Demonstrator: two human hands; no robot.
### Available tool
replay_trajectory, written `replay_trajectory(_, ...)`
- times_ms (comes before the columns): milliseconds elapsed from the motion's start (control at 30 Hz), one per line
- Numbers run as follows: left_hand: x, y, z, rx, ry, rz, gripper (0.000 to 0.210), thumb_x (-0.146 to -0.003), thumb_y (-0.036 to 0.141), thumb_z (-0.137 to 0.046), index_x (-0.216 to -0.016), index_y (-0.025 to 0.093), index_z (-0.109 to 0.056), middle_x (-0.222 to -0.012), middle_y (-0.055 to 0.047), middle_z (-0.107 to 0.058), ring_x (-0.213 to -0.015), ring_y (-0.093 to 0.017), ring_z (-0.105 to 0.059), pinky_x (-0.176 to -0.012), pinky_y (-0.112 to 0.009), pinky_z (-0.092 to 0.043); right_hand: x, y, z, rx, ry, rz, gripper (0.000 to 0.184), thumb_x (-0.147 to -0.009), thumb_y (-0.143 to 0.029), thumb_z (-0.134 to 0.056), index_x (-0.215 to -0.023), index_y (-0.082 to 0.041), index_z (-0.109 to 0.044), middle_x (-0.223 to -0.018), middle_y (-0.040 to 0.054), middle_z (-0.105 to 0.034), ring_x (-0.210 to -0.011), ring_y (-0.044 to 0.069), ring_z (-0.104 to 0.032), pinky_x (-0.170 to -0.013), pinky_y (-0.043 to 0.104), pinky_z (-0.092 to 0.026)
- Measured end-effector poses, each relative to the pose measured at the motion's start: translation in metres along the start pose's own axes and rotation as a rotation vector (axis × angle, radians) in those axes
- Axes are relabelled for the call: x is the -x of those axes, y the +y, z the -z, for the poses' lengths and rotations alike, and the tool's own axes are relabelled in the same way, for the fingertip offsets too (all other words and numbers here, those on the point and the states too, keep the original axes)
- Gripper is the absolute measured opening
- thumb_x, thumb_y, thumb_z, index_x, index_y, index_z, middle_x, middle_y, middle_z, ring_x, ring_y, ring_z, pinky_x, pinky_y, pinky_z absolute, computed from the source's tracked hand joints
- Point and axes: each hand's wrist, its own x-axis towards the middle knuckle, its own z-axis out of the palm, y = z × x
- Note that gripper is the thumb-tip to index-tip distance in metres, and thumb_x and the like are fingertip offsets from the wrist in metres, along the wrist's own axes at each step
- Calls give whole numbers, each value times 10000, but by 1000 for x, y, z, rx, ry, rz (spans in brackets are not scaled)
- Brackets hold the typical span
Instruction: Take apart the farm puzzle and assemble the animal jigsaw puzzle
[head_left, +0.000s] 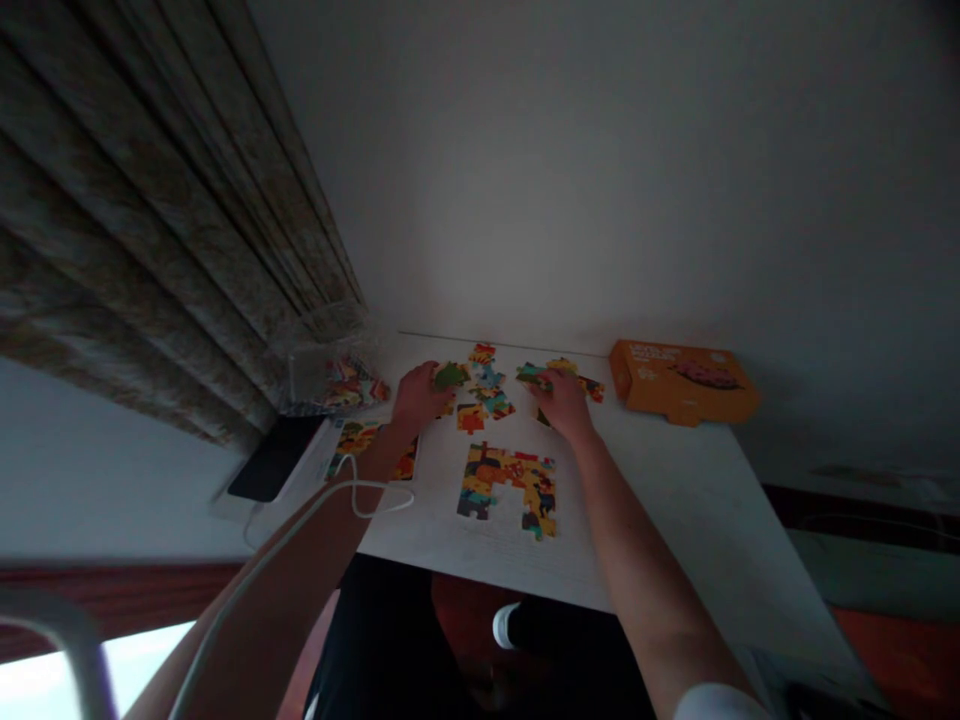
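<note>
My left hand (420, 398) is closed at the left edge of a green puzzle piece (451, 375) on the table's far side. Further right, my right hand (565, 402) has its fingers drawn together on a green and blue puzzle piece (529, 374). Between the hands lie several loose pieces, among them an orange puzzle piece (471, 418) and a blue one (491, 376). Nearer to me is a partly joined puzzle (541, 482), with a gap in its lower middle. My palms hide some of the pieces beneath them.
An orange puzzle box (684, 382) stands at the back right. To the left are a clear plastic bag (334, 375) with colourful contents, a dark phone or tablet (277, 458) and a picture sheet (352, 440) partly under my forearm. A white cable (300, 520) crosses my left arm.
</note>
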Motion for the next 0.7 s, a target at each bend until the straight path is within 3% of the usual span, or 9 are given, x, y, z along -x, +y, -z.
replay_trajectory(67, 15, 11, -4, 69, 60, -99, 484, -840, 292, -747, -1289, 181, -603, -1228, -128, -713, -1148, -274, -675, -1044, -391, -513, -2, -8, 0, -264, -53, -26, 300, -881, -398, -681, -1105, -208, -741, -1126, 132, -738, -1074, 291, -683, -994, 475, -507)
replay_trajectory(167, 38, 31, -12, 123, 119, -249, 457, -835, 285, -757, -1255, 193, -604, -1225, -132, -696, -1182, -287, -652, -1058, -420, -522, 1, -22, -1, -633, -323, -96, 391, -833, -471, -730, -1138, -227, -723, -944, 82, -761, -869, 241, -721, -778, 370, -559)
replay_trajectory(233, 50, 43, -17, 131, 137, -307, 426, -843, 272, -745, -1238, 208, -601, -1210, -124, -691, -1180, -293, -646, -1061, -446, -526, 5, -30, -1, -766, -479, -126, 458, -798, -475, -761, -1188, -243, -701, -897, 57, -760, -809, 225, -722, -683, 322, -542)
replay_trajectory(333, 59, 54, -20, 123, 141, -335, 425, -841, 244, -735, -1240, 224, -589, -1226, -119, -682, -1191, -300, -639, -1078, -480, -519, 10, -36, 1, -841, -591, -149, 502, -755, -424, -793, -1213, -255, -676, -847, 21, -751, -749, 196, -710, -636, 287, -521)
replay_trajectory(567, 61, 57, -17, 158, 96, -387, 460, -901, 260, -694, -1337, 223, -551, -1346, -128, -646, -1272, -283, -605, -1118, -477, -500, 9, -28, -5, -819, -557, -119, 520, -740, -270, -753, -1251, -265, -660, -722, -38, -691, -626, 143, -629, -599, 253, -493)
replay_trajectory(700, 67, 46, -14, 118, -8, -341, 253, -976, 220, -584, -1216, 221, -662, -1273, -98, -699, -1202, -248, -653, -1069, -420, -538, 4, -15, -10, -753, -435, -189, 469, -737, -195, -714, -1200, -247, -669, -706, -22, -685, -579, 148, -617, -554, 258, -494)
